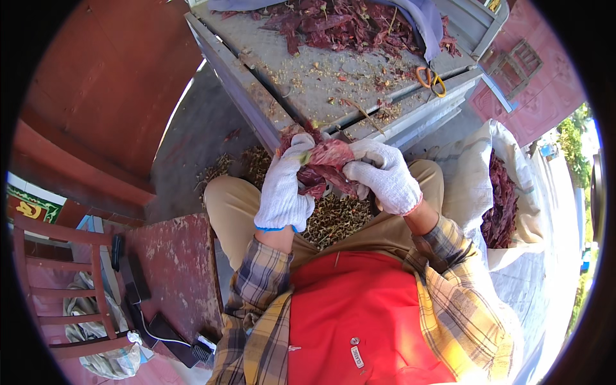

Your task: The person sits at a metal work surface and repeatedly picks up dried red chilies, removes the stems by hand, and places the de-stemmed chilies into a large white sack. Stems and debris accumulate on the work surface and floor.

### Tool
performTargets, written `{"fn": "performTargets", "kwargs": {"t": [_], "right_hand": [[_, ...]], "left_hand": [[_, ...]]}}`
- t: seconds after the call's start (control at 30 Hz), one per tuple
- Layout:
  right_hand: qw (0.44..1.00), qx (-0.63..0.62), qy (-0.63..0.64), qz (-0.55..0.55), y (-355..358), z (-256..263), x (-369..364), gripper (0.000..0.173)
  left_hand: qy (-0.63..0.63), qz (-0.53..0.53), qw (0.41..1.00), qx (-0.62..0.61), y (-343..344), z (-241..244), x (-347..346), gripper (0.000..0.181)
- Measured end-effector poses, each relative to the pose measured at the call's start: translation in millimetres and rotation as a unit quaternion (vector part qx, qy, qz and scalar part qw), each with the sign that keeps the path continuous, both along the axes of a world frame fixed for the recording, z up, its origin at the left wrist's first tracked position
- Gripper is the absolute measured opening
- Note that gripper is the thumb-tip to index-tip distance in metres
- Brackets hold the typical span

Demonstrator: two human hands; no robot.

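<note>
My left hand, in a white knitted glove, grips several dried red chili peppers before the near corner of the metal truck bed. A pale green stem end shows beside its thumb. My right hand, gloved likewise, pinches the right side of the same chilies with thumb and fingers. On the bed lies a heap of dried chilies, partly under a lavender cloth. Beneath my hands, between my knees, is a pile of chili stems and caps.
Scissors with orange and yellow handles rest at the bed's right edge. To my right stands a white woven sack holding dried chilies. At left are a worn red wooden bench with black devices and a cable, and a wooden chair.
</note>
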State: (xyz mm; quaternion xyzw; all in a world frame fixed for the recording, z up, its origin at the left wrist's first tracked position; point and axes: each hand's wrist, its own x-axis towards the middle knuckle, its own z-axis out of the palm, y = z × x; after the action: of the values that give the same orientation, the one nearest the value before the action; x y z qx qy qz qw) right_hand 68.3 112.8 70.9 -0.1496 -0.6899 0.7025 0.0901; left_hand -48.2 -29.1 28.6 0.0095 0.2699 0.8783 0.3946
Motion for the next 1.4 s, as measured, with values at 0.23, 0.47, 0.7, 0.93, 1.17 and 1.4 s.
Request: {"fn": "performTargets", "kwargs": {"t": [0.23, 0.47, 0.7, 0.93, 1.17, 1.4], "right_hand": [[0.998, -0.041, 0.025, -0.041, 47.9, 30.7, -37.2, 0.013], [0.806, 0.551, 0.015, -0.216, 113.6, 18.1, -115.1, 0.049], [0.882, 0.403, 0.211, 0.119, 28.5, 8.4, -61.9, 0.03], [0.819, 0.491, 0.289, 0.072, 27.8, 9.3, -60.1, 0.022], [0.888, 0.405, 0.198, 0.091, 20.1, 14.4, -43.0, 0.017], [0.993, -0.063, -0.04, 0.093, 24.5, 10.6, -31.4, 0.013]], "left_hand": [[0.037, 0.019, 0.997, 0.068, 4.9, -14.7, -4.6, 0.011], [0.084, 0.002, 0.996, 0.034, 1.6, 0.6, -1.1, 0.01], [0.085, -0.026, 0.996, 0.008, 3.1, -4.6, -1.1, 0.02], [0.143, -0.064, 0.987, 0.015, 3.2, -1.1, -0.1, 0.021], [0.179, -0.069, 0.98, -0.045, -2.7, 1.2, 10.7, 0.021], [0.24, -0.049, 0.967, -0.068, -3.4, 9.7, 24.7, 0.02]]}}
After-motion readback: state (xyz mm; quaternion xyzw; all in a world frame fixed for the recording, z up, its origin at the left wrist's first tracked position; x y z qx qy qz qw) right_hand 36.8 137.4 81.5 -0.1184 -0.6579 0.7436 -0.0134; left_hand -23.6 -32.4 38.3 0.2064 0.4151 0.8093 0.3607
